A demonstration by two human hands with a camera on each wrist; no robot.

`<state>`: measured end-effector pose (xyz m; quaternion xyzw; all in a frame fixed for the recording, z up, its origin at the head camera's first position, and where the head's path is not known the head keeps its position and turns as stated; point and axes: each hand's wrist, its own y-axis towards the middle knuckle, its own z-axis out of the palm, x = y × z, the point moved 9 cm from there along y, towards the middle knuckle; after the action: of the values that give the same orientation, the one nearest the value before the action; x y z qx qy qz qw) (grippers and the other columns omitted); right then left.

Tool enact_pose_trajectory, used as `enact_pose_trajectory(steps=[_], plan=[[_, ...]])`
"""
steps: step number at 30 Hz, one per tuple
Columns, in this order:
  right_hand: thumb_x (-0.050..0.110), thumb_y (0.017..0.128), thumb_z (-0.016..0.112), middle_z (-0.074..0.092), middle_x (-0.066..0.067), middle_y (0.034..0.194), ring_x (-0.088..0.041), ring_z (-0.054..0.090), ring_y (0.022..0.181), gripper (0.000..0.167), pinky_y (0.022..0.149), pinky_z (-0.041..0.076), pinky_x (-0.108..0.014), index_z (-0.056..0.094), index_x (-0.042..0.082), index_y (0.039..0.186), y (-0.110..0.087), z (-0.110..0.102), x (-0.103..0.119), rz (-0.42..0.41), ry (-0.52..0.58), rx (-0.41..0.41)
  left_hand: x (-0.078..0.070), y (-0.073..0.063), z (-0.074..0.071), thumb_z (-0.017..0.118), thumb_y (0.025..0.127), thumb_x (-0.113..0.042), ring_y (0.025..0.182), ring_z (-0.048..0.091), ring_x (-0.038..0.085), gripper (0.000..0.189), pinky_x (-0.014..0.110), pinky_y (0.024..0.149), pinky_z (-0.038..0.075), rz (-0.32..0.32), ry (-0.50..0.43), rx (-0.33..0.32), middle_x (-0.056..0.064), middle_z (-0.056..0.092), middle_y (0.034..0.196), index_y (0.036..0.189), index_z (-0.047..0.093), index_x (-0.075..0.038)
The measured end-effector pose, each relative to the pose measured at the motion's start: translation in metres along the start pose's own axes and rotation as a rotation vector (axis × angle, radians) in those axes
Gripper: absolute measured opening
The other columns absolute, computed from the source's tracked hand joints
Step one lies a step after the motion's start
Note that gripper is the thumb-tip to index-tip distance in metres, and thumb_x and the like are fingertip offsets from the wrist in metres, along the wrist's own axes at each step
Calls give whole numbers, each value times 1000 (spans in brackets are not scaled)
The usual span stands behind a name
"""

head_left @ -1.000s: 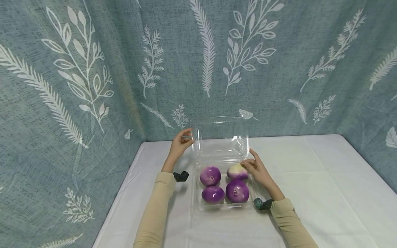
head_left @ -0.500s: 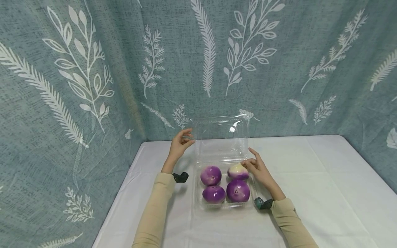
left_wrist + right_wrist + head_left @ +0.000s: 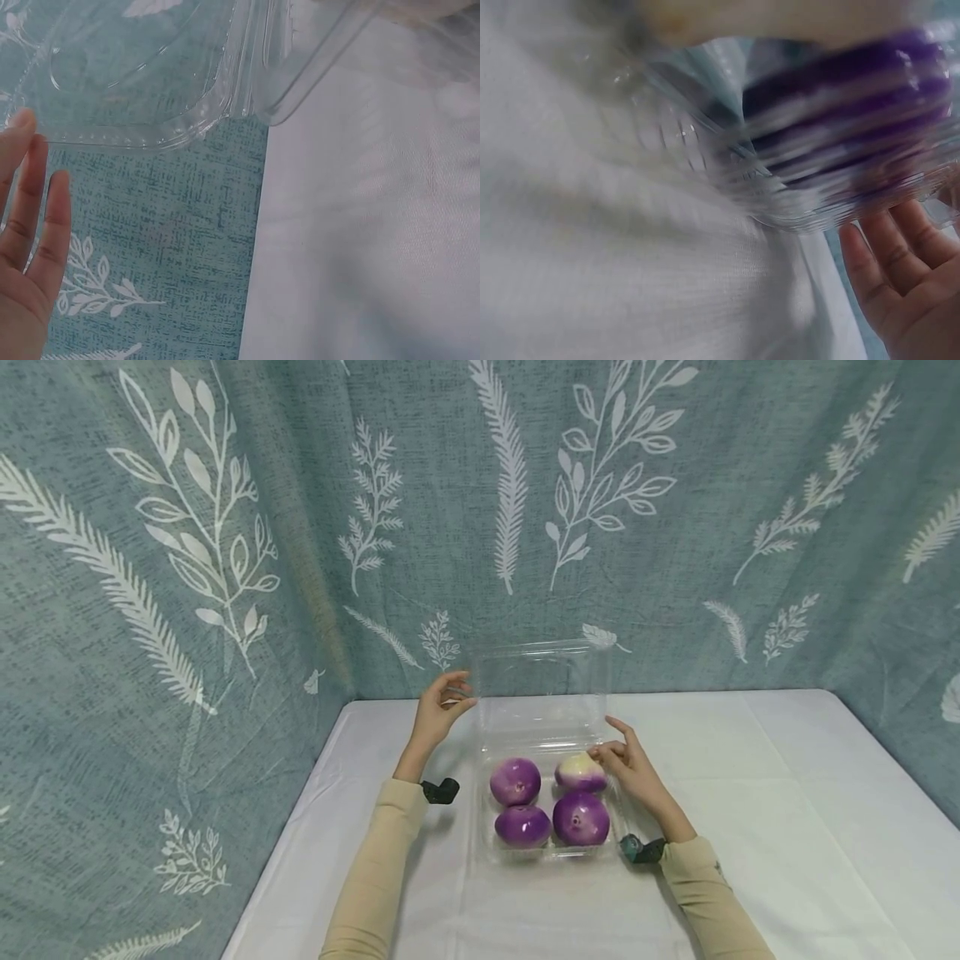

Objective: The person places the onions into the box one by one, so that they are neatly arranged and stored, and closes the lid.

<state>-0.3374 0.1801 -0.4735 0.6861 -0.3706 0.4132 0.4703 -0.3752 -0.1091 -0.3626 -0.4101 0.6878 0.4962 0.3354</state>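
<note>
A clear plastic clamshell container (image 3: pixel 491 852) stands mid-table with its lid (image 3: pixel 543 693) raised upright at the back. Inside lie several glossy purple onions (image 3: pixel 581 818), among them one with a cream top (image 3: pixel 580 767). My left hand (image 3: pixel 438 714) pinches the lid's left edge between thumb and fingertips, and the left wrist view shows the thumb (image 3: pixel 21 124) right at the rim. At the back right corner, my right hand (image 3: pixel 632 768) holds the container near its hinge. In the right wrist view its fingers (image 3: pixel 900 247) lie against the ribbed side wall, with the thumb hidden.
A white cloth covers the table (image 3: pixel 750 793). Behind and to both sides hangs a blue-green curtain (image 3: pixel 427 527) with white leaf prints. Dark wrist cameras (image 3: pixel 441 791) sit near both cuffs of the beige sleeves (image 3: pixel 378 868).
Bright reflections on the lid have faded as its tilt shifts slightly. Both hands keep their hold in nearly the same places, and the whole view has slid a little.
</note>
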Motion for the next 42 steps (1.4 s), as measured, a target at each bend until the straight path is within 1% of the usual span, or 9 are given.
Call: enact_pose_trajectory(steps=[11, 14, 19, 22, 24, 29, 32, 38, 42], plan=[[5, 99, 39, 59, -32, 104, -3, 61, 92, 51, 84, 48, -17, 13, -4, 143, 2, -2, 4, -12, -43, 8, -4, -3, 0, 65, 84, 2, 94, 59, 39, 42, 30, 75, 54, 13, 16, -27, 26, 59, 104, 124, 52, 5], [0, 98, 40, 59, -34, 103, -20, 65, 93, 50, 86, 50, -23, 15, -9, 141, 3, 0, 18, -24, -78, 9, -3, -3, -1, 65, 84, 2, 94, 58, 40, 43, 39, 74, 55, 4, 0, -31, 28, 58, 104, 124, 51, 6], [-4, 95, 45, 58, -35, 107, -46, 61, 94, 43, 83, 51, -31, 29, -14, 134, 1, -3, 43, -35, -223, -62, -1, -3, -1, 64, 84, 2, 95, 57, 42, 43, 51, 77, 52, -4, -29, -24, 32, 56, 106, 124, 50, 7], [-3, 94, 48, 56, -34, 113, -45, 59, 98, 40, 84, 51, -33, 36, -13, 131, 3, -9, 46, -47, -280, -98, 0, -3, -1, 65, 83, 2, 95, 57, 42, 43, 48, 76, 53, -5, -35, -29, 32, 57, 105, 124, 51, 7], [-3, 94, 48, 55, -34, 114, -45, 58, 101, 38, 87, 51, -40, 38, -14, 129, 5, -11, 51, -56, -290, -110, -1, -3, -1, 65, 83, 3, 94, 57, 41, 42, 48, 75, 53, 3, -23, -38, 32, 57, 104, 123, 52, 7], [0, 95, 47, 55, -31, 117, -44, 56, 106, 36, 86, 47, -53, 42, -10, 129, 12, -21, 47, -71, -324, -137, -5, -4, -1, 65, 83, 3, 92, 57, 42, 41, 55, 76, 51, 28, -13, -48, 31, 57, 102, 121, 52, 8], [7, 97, 47, 56, -26, 118, -40, 57, 107, 36, 86, 48, -51, 43, -5, 131, 18, -28, 39, -81, -338, -147, -6, -5, -1, 65, 83, 2, 93, 58, 40, 40, 48, 74, 54, 33, 3, -51, 29, 58, 102, 121, 53, 5], [8, 97, 46, 58, -25, 118, -39, 57, 106, 34, 87, 48, -51, 46, -3, 129, 23, -35, 52, -101, -389, -186, -8, -6, -1, 66, 83, 1, 92, 59, 37, 37, 21, 69, 52, 47, 39, -66, 25, 60, 100, 119, 55, 3], [3, 96, 47, 59, -26, 115, -39, 58, 104, 32, 86, 48, -53, 49, -5, 127, 27, -40, 61, -111, -406, -230, -8, -8, -1, 66, 83, 1, 90, 60, 35, 36, 18, 68, 51, 48, 39, -77, 24, 61, 99, 118, 56, 3]])
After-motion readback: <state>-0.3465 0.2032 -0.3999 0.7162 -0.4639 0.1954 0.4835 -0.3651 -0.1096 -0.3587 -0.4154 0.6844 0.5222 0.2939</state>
